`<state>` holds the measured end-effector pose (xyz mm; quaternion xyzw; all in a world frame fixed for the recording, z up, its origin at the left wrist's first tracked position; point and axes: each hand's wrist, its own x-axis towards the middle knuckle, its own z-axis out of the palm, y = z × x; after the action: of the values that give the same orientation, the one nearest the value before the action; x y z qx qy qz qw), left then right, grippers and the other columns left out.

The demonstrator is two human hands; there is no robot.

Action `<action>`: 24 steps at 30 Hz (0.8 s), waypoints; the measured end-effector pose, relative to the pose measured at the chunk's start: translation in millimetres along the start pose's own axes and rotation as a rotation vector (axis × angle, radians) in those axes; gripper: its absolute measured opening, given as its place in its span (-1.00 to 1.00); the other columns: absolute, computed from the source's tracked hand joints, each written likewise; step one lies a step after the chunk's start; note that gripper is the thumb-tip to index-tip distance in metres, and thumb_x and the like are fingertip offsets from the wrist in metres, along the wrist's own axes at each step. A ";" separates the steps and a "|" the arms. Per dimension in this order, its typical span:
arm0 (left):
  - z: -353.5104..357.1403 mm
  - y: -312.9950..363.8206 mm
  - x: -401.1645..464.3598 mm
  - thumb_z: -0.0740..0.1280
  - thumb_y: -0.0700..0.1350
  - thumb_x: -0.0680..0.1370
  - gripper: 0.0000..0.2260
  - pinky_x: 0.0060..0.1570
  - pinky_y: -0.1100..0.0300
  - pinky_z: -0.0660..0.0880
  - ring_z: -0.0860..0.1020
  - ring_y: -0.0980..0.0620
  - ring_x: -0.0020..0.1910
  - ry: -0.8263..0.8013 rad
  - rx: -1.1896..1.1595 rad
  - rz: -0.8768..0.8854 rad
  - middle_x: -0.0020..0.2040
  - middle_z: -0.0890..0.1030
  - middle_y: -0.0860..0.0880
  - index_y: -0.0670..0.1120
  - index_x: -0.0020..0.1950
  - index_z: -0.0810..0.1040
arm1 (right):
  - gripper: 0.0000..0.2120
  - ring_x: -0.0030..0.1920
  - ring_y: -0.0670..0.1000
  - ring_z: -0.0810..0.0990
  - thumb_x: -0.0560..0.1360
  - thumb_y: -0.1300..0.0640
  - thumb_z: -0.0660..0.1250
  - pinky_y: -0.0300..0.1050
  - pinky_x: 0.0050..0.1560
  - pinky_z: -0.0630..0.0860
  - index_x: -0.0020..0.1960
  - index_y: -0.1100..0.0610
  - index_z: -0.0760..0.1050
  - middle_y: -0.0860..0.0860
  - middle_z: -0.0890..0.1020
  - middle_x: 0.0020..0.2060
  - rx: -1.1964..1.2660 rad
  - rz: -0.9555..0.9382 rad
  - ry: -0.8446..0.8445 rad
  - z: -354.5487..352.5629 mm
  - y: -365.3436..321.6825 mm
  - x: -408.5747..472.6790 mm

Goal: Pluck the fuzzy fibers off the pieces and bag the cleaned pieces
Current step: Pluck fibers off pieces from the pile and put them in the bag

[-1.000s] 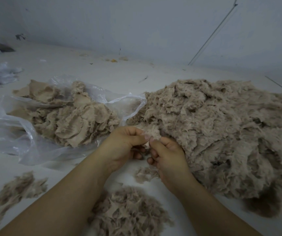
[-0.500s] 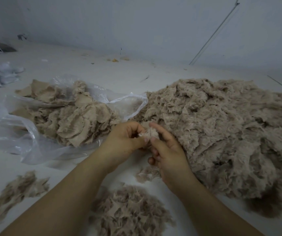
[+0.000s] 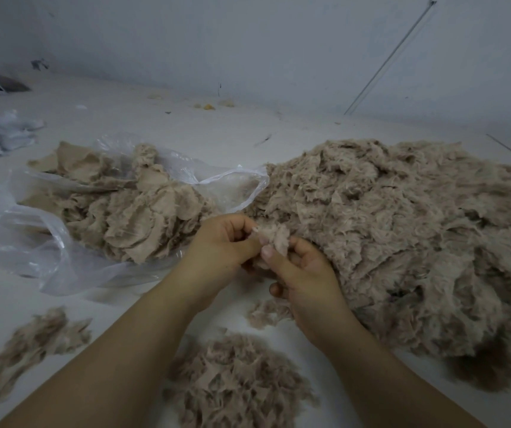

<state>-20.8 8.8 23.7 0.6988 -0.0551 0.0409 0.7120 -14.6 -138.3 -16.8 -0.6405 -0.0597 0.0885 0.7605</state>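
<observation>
My left hand [image 3: 220, 245] and right hand [image 3: 303, 270], together, pinch one fuzzy piece [image 3: 274, 239], tuft upward. One open bag [image 3: 63, 257] lies left; one fuzzy heap [image 3: 402, 227] right.

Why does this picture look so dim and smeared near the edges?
Head view: the light is low and flat, with soft shadows; glare glints on the plastic bag; the fiber clump at lower left is blurred; the wide lens bends the scene outward; both hands, left hand and right hand, stay fairly sharp.
</observation>
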 end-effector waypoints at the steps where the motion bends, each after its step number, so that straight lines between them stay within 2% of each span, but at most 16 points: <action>1: 0.1 -0.1 0.0 0.31 -0.36 0.56 -0.87 -0.40 0.15 0.48 0.53 -0.01 -0.42 -0.001 0.001 -0.013 -0.37 0.57 -0.16 -0.27 -0.19 0.53 | -0.76 -0.12 0.08 0.65 0.50 0.04 0.47 -0.21 -0.34 0.48 0.12 0.11 0.60 0.13 0.70 -0.09 -0.006 0.009 0.020 0.8 -0.1 -0.2; 2: 0.4 -0.6 -0.1 0.31 -0.35 0.56 -0.85 -0.40 0.14 0.47 0.51 -0.02 -0.42 0.000 -0.005 -0.033 -0.37 0.57 -0.17 -0.25 -0.21 0.53 | -0.82 -0.16 0.09 0.64 0.54 0.08 0.43 -0.20 -0.35 0.47 0.09 0.14 0.61 0.13 0.69 -0.13 0.005 0.018 0.040 0.8 -0.1 -0.5; 3: 0.9 -0.9 0.1 0.30 -0.34 0.56 -0.83 -0.41 0.13 0.46 0.50 -0.03 -0.42 0.001 -0.014 -0.059 -0.36 0.56 -0.18 -0.23 -0.23 0.53 | -0.89 -0.27 0.04 0.59 0.57 0.11 0.38 -0.21 -0.38 0.46 0.02 0.14 0.62 0.08 0.66 -0.26 0.033 0.026 0.053 0.7 0.1 -0.5; 4: 0.9 -1.1 0.6 0.29 -0.34 0.56 -0.80 -0.43 0.14 0.45 0.48 -0.06 -0.43 0.007 -0.016 -0.091 -0.36 0.54 -0.20 -0.21 -0.26 0.52 | -0.86 -0.39 -0.04 0.50 0.59 0.13 0.33 -0.22 -0.41 0.44 -0.09 0.12 0.63 0.02 0.56 -0.40 0.069 0.026 0.069 1.2 -0.1 -0.8; 6: -0.7 -1.9 2.6 0.25 -0.35 0.53 -0.80 -0.48 0.17 0.40 0.44 -0.08 -0.47 0.026 0.003 -0.154 -0.40 0.50 -0.19 -0.20 -0.29 0.51 | -0.71 -0.47 -0.10 0.36 0.62 0.14 0.27 -0.23 -0.46 0.42 -0.25 0.06 0.60 -0.05 0.39 -0.49 0.128 0.046 0.106 2.2 -1.2 0.4; 9: -2.8 -2.0 3.2 0.30 -0.20 0.42 -0.93 -0.49 0.19 0.38 0.45 -0.09 -0.46 -0.036 0.043 -0.192 -0.41 0.51 -0.13 -0.18 -0.22 0.51 | -0.64 -0.47 -0.09 0.33 0.63 0.13 0.25 -0.22 -0.46 0.40 -0.33 0.07 0.54 -0.04 0.35 -0.48 0.124 0.059 0.092 2.1 -0.9 1.1; 11: -3.3 -4.4 1.9 0.46 -0.10 0.42 -0.83 -0.51 0.20 0.38 0.48 -0.04 -0.47 -0.083 0.103 -0.156 -0.37 0.55 -0.11 -0.15 -0.18 0.51 | -0.67 -0.46 -0.07 0.31 0.63 0.16 0.25 -0.21 -0.45 0.39 -0.29 0.17 0.53 -0.02 0.33 -0.49 0.081 0.036 0.059 2.4 -0.7 1.4; 13: -1.0 -6.3 0.9 0.53 -0.12 0.43 -0.79 -0.53 0.22 0.39 0.48 0.01 -0.49 -0.058 0.142 -0.094 -0.37 0.58 -0.12 -0.17 -0.16 0.53 | -0.74 -0.46 -0.07 0.31 0.62 0.18 0.26 -0.20 -0.44 0.38 -0.22 0.23 0.55 -0.03 0.33 -0.50 0.071 0.027 0.041 2.3 -0.5 1.4; 15: -0.6 -8.6 2.3 0.47 -0.21 0.48 -0.86 -0.55 0.21 0.38 0.46 0.00 -0.54 0.021 0.114 -0.049 -0.43 0.57 -0.10 -0.21 -0.20 0.55 | -0.75 -0.46 -0.07 0.32 0.62 0.17 0.25 -0.21 -0.45 0.38 -0.19 0.24 0.55 -0.04 0.34 -0.49 0.115 0.044 0.042 1.1 0.3 2.2; 18: -6.0 -11.4 6.0 0.42 -0.26 0.52 -0.85 -0.56 0.22 0.37 0.43 0.00 -0.58 0.142 0.088 -0.019 -0.49 0.53 -0.07 -0.19 -0.25 0.57 | -0.71 -0.47 -0.10 0.30 0.64 0.14 0.23 -0.23 -0.46 0.37 -0.11 0.31 0.58 -0.05 0.35 -0.50 0.145 0.057 0.042 1.6 0.7 2.6; 21: -6.4 -14.1 7.7 0.37 -0.26 0.56 -0.82 -0.58 0.21 0.34 0.40 -0.02 -0.58 0.219 0.106 0.008 -0.49 0.50 -0.13 -0.23 -0.26 0.56 | -0.69 -0.49 -0.10 0.31 0.63 0.14 0.25 -0.23 -0.47 0.38 -0.26 0.14 0.57 -0.05 0.35 -0.50 0.178 0.067 0.082 3.3 0.0 2.0; 24: -11.6 -10.2 10.6 0.32 -0.30 0.57 -0.77 -0.54 0.22 0.31 0.36 -0.02 -0.56 0.322 0.100 0.032 -0.48 0.47 -0.13 -0.18 -0.30 0.52 | -0.66 -0.49 -0.09 0.34 0.61 0.16 0.28 -0.21 -0.48 0.41 -0.32 0.07 0.59 -0.04 0.36 -0.51 0.247 0.102 0.145 3.3 -2.5 2.2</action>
<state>-8.7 20.0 14.8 0.7168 0.0509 0.1663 0.6752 -13.0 -135.0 -13.8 -0.5490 0.0394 0.0869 0.8303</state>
